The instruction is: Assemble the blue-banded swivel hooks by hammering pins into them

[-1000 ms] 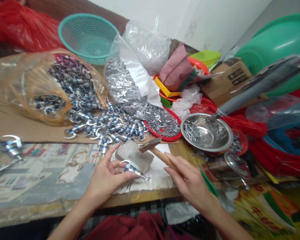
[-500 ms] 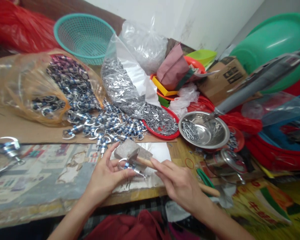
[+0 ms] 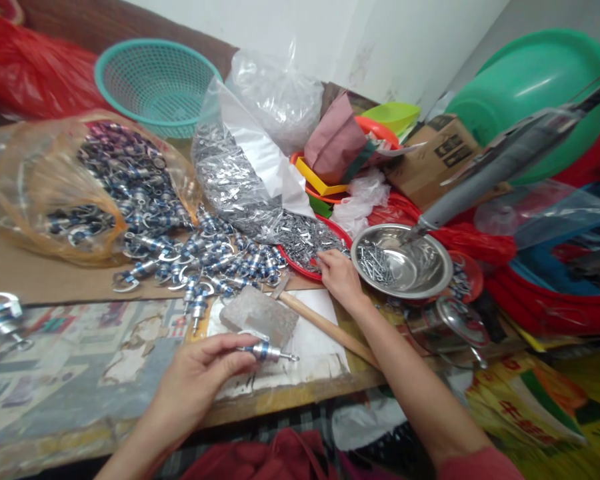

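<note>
My left hand (image 3: 210, 373) pinches a silver fitting (image 3: 265, 351) with blue bands, a curved hook at one end and a thin eyed stem pointing right. It is held just in front of a grey stone block (image 3: 260, 313). My right hand (image 3: 341, 277) reaches to the near rim of a red plate (image 3: 307, 272) heaped with small silver metal pieces (image 3: 305, 237). Its fingertips are drawn together; whether they hold a piece is too small to tell. A hammer (image 3: 325, 323) with a wooden handle lies on white paper, its head by the block, partly behind my right forearm.
A steel bowl (image 3: 440, 283) with metal pins (image 3: 375, 263) stands right of the plate. More blue-banded fittings (image 3: 220, 257) spill from an orange-tinted bag (image 3: 25, 180) at left. A teal basket (image 3: 155, 120) stands behind. A grey tool (image 3: 480, 180) slants over the bowl.
My right hand has let go of the hammer, now lying on the paper, and moved up to the red plate. My left hand keeps the fitting, now slightly lower in view.
</note>
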The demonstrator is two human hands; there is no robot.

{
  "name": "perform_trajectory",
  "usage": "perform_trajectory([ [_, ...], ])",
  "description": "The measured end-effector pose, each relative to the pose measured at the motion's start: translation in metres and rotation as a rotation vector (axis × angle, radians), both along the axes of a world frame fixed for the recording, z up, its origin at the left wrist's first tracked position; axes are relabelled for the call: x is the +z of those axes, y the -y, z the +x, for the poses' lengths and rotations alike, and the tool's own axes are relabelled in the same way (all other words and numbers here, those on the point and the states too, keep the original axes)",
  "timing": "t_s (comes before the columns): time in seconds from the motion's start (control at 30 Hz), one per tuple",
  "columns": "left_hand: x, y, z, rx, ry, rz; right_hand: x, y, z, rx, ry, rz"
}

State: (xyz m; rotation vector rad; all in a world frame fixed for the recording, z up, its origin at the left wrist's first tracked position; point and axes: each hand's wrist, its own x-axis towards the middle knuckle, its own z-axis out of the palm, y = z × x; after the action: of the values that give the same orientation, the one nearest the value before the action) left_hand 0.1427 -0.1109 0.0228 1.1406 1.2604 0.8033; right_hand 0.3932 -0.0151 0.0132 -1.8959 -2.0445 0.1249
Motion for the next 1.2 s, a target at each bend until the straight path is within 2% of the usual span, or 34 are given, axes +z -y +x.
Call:
perform_trajectory([
  [0.1,0.004,0.002,0.001,-0.050,-0.011,0.141,0.000,-0.033,0.004,-0.019,0.074,-0.049],
  [0.17,0.007,0.003,0.001,-0.053,-0.044,0.220,-0.002,-0.043,0.006,-0.018,0.099,-0.074],
  [0.37,0.009,0.004,0.001,0.063,-0.087,0.238,0.005,-0.036,0.014,-0.015,0.028,-0.037],
  [0.43,0.007,0.006,0.004,0.109,-0.078,0.197,0.012,-0.023,0.011,-0.026,-0.046,0.011],
  [0.53,0.003,0.010,0.010,0.182,0.060,0.131,0.024,0.012,-0.010,0.005,-0.177,0.045],
  [0.6,0.001,0.013,0.014,0.210,0.160,0.112,0.033,0.042,-0.032,0.087,-0.297,0.027],
  [0.63,0.001,0.013,0.015,0.212,0.187,0.111,0.037,0.057,-0.044,0.193,-0.478,0.013],
  [0.7,0.003,0.014,0.016,0.204,0.207,0.116,0.043,0.083,-0.063,0.336,-0.685,0.017],
  [0.8,0.007,0.015,0.014,0.178,0.208,0.121,0.047,0.104,-0.077,0.415,-0.819,0.004],
  [0.9,0.009,0.015,0.013,0.170,0.177,0.125,0.043,0.102,-0.076,0.364,-0.827,-0.001],
  [1.0,0.008,0.015,0.014,0.184,0.156,0.114,0.036,0.083,-0.066,0.245,-0.758,0.040],
  [1.1,0.004,0.016,0.014,0.205,0.164,0.091,0.030,0.063,-0.047,0.159,-0.702,-0.011],
  [1.2,0.001,0.015,0.010,0.218,0.146,0.093,0.030,0.057,-0.019,0.112,-0.534,-0.048],
])
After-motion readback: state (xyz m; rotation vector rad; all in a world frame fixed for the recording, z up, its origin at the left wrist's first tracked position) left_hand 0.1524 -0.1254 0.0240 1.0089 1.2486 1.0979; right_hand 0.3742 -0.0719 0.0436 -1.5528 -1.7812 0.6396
